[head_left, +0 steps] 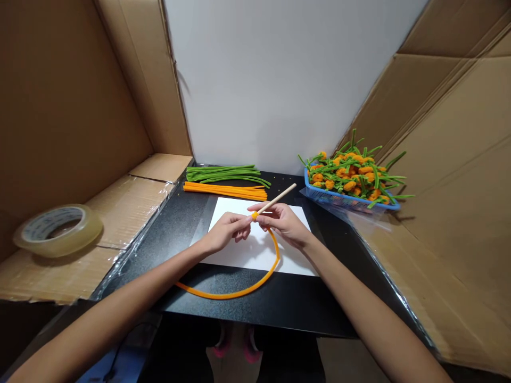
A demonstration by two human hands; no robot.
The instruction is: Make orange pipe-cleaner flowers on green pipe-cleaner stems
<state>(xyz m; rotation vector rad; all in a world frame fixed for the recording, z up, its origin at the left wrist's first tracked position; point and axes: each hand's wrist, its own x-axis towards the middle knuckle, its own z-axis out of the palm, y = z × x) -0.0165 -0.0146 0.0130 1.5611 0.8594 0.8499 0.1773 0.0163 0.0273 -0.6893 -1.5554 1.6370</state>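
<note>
Over a white sheet (239, 252) on the black table, both hands meet at a thin wooden stick (281, 196) that slants up to the right. An orange pipe cleaner (239, 293) is coiled around the stick's lower end, and its long tail curves down toward me and passes behind my left forearm. My left hand (228, 230) pinches the coiled end between thumb and finger. My right hand (281, 222) grips the stick just beside the coil, its thumb near the pipe cleaner. Part of the stick's lower end is hidden by the fingers.
Green pipe cleaners (223, 174) and straight orange pipe cleaners (225, 190) lie in bundles at the back. A blue basket (351, 201) heaped with orange and green pieces stands back right. A tape roll (59, 230) rests on cardboard at left. Cardboard walls (459, 159) flank the table.
</note>
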